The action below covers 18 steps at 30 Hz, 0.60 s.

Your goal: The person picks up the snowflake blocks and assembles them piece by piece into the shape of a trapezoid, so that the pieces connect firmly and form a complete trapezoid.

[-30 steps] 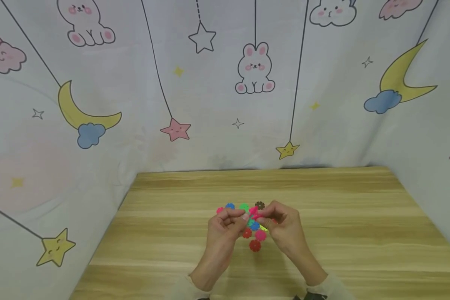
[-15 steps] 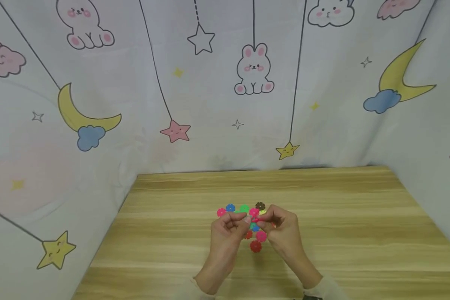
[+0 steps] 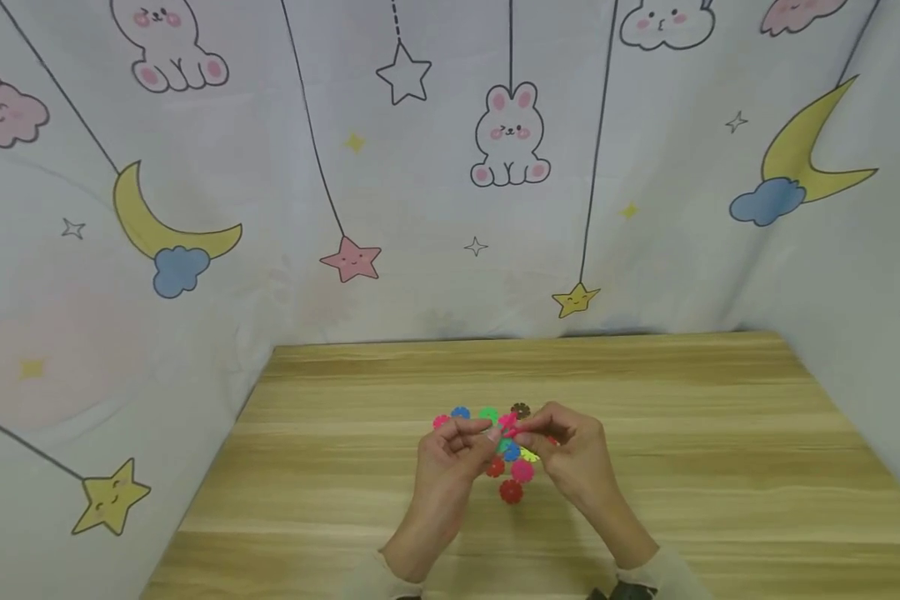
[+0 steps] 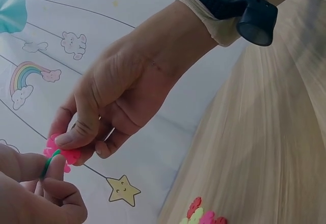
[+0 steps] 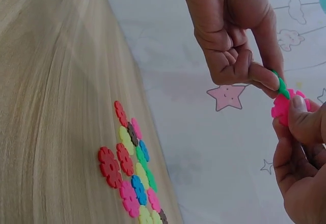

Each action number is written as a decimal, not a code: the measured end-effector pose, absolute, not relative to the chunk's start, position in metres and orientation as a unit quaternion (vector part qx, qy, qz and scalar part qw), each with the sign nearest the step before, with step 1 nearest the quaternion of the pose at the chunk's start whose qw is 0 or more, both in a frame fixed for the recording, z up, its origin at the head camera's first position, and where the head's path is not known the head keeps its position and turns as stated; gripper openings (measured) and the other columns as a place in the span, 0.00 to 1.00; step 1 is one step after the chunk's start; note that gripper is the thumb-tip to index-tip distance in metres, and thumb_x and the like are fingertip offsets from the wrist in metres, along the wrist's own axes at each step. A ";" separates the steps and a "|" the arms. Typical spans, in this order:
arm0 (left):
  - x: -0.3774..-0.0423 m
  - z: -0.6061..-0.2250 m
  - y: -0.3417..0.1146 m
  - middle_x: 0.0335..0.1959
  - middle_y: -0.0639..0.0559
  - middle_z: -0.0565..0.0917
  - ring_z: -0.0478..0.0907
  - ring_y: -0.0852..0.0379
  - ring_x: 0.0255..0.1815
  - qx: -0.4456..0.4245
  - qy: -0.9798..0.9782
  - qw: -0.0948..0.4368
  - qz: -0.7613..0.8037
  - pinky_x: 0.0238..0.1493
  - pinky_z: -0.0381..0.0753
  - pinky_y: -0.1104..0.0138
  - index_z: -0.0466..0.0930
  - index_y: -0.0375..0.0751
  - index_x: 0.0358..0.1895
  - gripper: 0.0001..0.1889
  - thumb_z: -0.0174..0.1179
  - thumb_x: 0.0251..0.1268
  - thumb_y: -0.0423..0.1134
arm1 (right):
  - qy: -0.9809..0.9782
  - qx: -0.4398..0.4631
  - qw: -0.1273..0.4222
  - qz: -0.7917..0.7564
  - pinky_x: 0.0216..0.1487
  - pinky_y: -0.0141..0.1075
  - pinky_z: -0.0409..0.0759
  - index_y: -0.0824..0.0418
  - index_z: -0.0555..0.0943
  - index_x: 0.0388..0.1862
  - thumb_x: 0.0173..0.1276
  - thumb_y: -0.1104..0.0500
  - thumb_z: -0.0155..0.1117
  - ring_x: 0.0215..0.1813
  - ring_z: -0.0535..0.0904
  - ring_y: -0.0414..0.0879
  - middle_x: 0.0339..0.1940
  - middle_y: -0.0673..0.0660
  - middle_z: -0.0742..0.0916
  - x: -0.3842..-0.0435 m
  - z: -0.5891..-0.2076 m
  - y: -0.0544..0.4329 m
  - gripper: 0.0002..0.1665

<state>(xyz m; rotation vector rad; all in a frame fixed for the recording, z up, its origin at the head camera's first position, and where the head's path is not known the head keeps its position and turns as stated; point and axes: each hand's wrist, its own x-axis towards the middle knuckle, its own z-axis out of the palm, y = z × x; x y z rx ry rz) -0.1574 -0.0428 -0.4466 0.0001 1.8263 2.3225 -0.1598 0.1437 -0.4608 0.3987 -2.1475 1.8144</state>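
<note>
Not much has changed: my left hand (image 3: 447, 467) still pinches the green piece (image 5: 281, 86) in its fingers, my right hand (image 3: 579, 457) the pink piece (image 5: 281, 111). They touch, up over the counter (image 3: 307, 475). I guess this bit isn't done. Other pieces (image 5: 138, 189) lie loose below, not boxed.

Wood-grained table (image 3: 307, 467): notched discs (image 5: 125, 159) (many colours), clustered flat.
</note>
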 end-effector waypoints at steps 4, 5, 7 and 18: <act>-0.158 -0.446 -0.043 0.29 0.60 0.87 0.85 0.64 0.33 0.000 0.617 0.085 0.782 0.46 0.90 0.70 0.81 0.27 0.54 0.16 0.70 0.72 0.34 | -0.738 0.160 0.186 0.628 0.48 0.30 0.90 0.61 0.90 0.40 0.64 0.70 0.77 0.48 0.89 0.35 0.50 0.63 0.91 -0.160 -0.463 0.142 0.08; -0.158 -0.446 -0.043 0.29 0.60 0.87 0.86 0.64 0.32 0.001 0.618 0.084 0.782 0.45 0.89 0.70 0.81 0.26 0.54 0.16 0.70 0.72 0.34 | -0.736 0.159 0.191 0.629 0.49 0.30 0.90 0.60 0.90 0.40 0.64 0.71 0.78 0.50 0.89 0.35 0.52 0.64 0.90 -0.159 -0.463 0.142 0.09; -0.158 -0.445 -0.043 0.29 0.60 0.87 0.86 0.64 0.32 0.001 0.618 0.083 0.782 0.45 0.90 0.70 0.81 0.26 0.54 0.16 0.70 0.72 0.34 | -0.733 0.152 0.193 0.634 0.50 0.30 0.90 0.61 0.90 0.40 0.63 0.72 0.78 0.52 0.90 0.35 0.54 0.64 0.91 -0.158 -0.462 0.140 0.10; -0.159 -0.446 -0.043 0.28 0.59 0.87 0.86 0.64 0.32 0.008 0.628 0.095 0.773 0.45 0.90 0.70 0.81 0.26 0.55 0.17 0.71 0.71 0.34 | -0.701 0.142 0.142 0.684 0.55 0.34 0.90 0.69 0.90 0.38 0.63 0.72 0.77 0.54 0.91 0.36 0.45 0.51 0.95 -0.162 -0.464 0.144 0.05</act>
